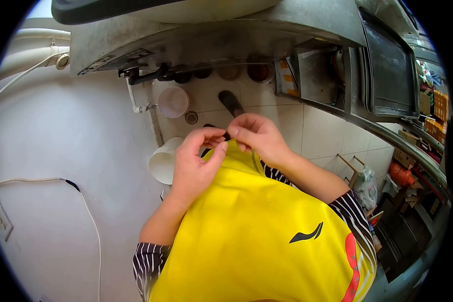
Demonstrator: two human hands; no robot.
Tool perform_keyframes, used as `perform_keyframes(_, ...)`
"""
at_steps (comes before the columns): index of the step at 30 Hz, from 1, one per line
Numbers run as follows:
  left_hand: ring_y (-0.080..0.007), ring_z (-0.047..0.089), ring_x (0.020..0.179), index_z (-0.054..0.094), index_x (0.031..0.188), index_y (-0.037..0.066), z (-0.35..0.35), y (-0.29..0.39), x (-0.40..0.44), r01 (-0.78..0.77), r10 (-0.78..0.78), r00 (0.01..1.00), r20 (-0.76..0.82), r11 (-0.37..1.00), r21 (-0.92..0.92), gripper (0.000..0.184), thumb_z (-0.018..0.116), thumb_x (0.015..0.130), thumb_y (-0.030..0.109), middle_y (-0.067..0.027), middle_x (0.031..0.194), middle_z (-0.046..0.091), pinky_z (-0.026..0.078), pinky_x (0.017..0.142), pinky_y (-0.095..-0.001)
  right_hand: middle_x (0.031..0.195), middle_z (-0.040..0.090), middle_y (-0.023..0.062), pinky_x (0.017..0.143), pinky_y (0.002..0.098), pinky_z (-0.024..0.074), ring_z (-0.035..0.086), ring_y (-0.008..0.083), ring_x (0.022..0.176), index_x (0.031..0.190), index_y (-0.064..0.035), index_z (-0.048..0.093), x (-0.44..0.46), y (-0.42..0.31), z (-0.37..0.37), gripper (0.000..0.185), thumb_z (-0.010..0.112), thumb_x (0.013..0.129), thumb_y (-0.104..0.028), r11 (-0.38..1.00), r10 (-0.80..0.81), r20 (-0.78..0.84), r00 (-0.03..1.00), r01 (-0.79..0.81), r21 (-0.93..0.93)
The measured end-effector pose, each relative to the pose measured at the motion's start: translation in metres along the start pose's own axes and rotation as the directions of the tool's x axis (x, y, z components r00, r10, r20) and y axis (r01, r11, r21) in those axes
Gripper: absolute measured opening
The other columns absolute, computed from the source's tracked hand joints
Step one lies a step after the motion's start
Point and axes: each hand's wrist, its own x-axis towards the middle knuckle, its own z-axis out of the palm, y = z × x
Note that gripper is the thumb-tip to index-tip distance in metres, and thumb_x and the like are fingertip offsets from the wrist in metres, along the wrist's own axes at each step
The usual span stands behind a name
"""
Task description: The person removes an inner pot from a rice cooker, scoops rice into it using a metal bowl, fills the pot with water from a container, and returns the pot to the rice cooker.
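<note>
My left hand (194,161) and my right hand (261,138) meet in front of me, at the far edge of the yellow garment (251,216) that covers my body. The right thumb and forefinger are pinched together. Curled left fingers and the left thumb come close to each other beside them. Whatever lies between the fingertips is too small or hidden to make out. A thin greyish strip (256,162) runs along the garment just below my right hand. Striped dark sleeves (355,216) end near my elbows.
Ahead is a metal counter (211,40), with round containers (259,73) beneath. A pinkish bucket (173,102) and a white bucket (163,163) stand on the tiled floor. Dark trays (390,65) lean at the right. A cable (96,231) runs along the white surface at left.
</note>
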Motion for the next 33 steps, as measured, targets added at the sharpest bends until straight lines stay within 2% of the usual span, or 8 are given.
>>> perform_keyframes(3, -0.0176, 0.064, 0.088, 0.064, 0.11, -0.002, -0.003, -0.011, -0.001, 0.063, -0.064, 0.997, 0.032, 0.998, 0.029, 0.026, 0.069, 0.085, 0.004, -0.0113, 0.099, 0.067, 0.051, 0.082, -0.0279, 0.079, 0.063, -0.0007, 0.058, 0.0209, 0.0429, 0.054, 0.0053, 0.066, 0.1, -0.0006, 0.066, 0.022, 0.025, -0.039, 0.013, 0.067, 0.092, -0.01, 0.969, -0.181, -0.244, 0.953, 0.131, -0.208)
perform_keyframes(8, -0.0166, 0.063, 0.087, 0.063, 0.111, -0.003, -0.017, -0.044, -0.007, 0.171, -0.171, 0.985, -0.007, 0.984, 0.052, 0.027, 0.068, 0.086, 0.006, -0.0107, 0.098, 0.067, 0.051, 0.082, -0.0275, 0.079, 0.065, 0.0005, 0.061, 0.0226, 0.046, 0.056, 0.0062, 0.067, 0.098, 0.0007, 0.068, 0.053, 0.034, -0.115, 0.013, 0.069, 0.088, -0.009, 0.794, -0.48, -0.406, 0.778, 0.189, -0.578)
perform_keyframes(10, -0.0155, 0.062, 0.085, 0.062, 0.111, -0.003, -0.023, -0.058, -0.011, 0.227, -0.225, 0.974, -0.032, 0.973, 0.046, 0.027, 0.067, 0.086, 0.006, -0.0099, 0.097, 0.067, 0.05, 0.081, -0.0274, 0.078, 0.067, 0.0032, 0.063, 0.0253, 0.0482, 0.058, 0.0088, 0.067, 0.096, 0.0007, 0.07, 0.062, 0.028, -0.129, 0.014, 0.07, 0.085, -0.009, 0.716, -0.569, -0.427, 0.703, 0.168, -0.677)
perform_keyframes(14, -0.014, 0.06, 0.083, 0.062, 0.111, -0.003, -0.032, -0.083, -0.012, 0.273, -0.271, 0.959, -0.078, 0.962, 0.011, 0.027, 0.067, 0.086, 0.006, -0.0086, 0.095, 0.066, 0.05, 0.08, -0.0268, 0.088, 0.068, 0.0075, 0.064, 0.0264, 0.0488, 0.06, 0.0127, 0.067, 0.1, -0.0013, 0.07, 0.079, 0.022, -0.136, 0.016, 0.069, 0.084, -0.006, 0.649, -0.575, -0.346, 0.742, 0.155, -0.745)
perform_keyframes(17, -0.0136, 0.06, 0.081, 0.062, 0.111, -0.003, -0.036, -0.103, -0.014, 0.327, -0.325, 0.941, -0.099, 0.945, 0.008, 0.027, 0.066, 0.086, 0.007, -0.008, 0.094, 0.067, 0.05, 0.079, -0.0265, 0.09, 0.066, 0.0039, 0.062, 0.0244, 0.0455, 0.055, 0.0087, 0.065, 0.105, -0.0035, 0.07, 0.093, 0.016, -0.12, 0.019, 0.067, 0.086, -0.005, 0.514, -0.686, -0.225, 0.692, 0.242, -0.823)
perform_keyframes(23, -0.0132, 0.061, 0.079, 0.063, 0.111, -0.003, -0.049, -0.146, -0.026, 0.393, -0.378, 0.903, -0.206, 0.919, 0.034, 0.027, 0.066, 0.087, 0.009, -0.0071, 0.09, 0.067, 0.051, 0.077, -0.0268, 0.096, 0.065, 0.0073, 0.062, 0.0274, 0.0475, 0.059, 0.0128, 0.066, 0.104, -0.0036, 0.068, 0.103, 0.003, -0.121, 0.019, 0.066, 0.085, -0.005, 0.602, -0.624, -0.278, 0.731, 0.222, -0.767)
perform_keyframes(28, -0.0141, 0.062, 0.079, 0.064, 0.108, -0.003, -0.065, -0.197, -0.04, 0.507, -0.448, 0.85, -0.278, 0.839, 0.197, 0.025, 0.066, 0.088, 0.013, -0.0093, 0.088, 0.068, 0.051, 0.076, -0.0282, 0.085, 0.066, 0.0069, 0.064, 0.0286, 0.0483, 0.06, 0.0141, 0.068, 0.1, -0.0025, 0.067, 0.102, 0.01, -0.135, 0.015, 0.065, 0.087, -0.01, 0.665, -0.469, -0.278, 0.839, 0.128, -0.735)
perform_keyframes(33, -0.0268, 0.068, 0.089, 0.065, 0.107, -0.002, -0.086, -0.326, -0.107, 0.67, -0.598, 0.742, -0.303, 0.672, 0.316, 0.036, 0.069, 0.084, 0.026, -0.0165, 0.094, 0.071, 0.052, 0.081, -0.0371, 0.086, 0.069, 0.0114, 0.068, 0.0332, 0.0503, 0.064, 0.0215, 0.073, 0.098, -0.0022, 0.068, 0.101, 0.041, -0.151, 0.017, 0.065, 0.088, -0.016, 0.615, -0.334, -0.186, 0.924, 0.064, -0.786)
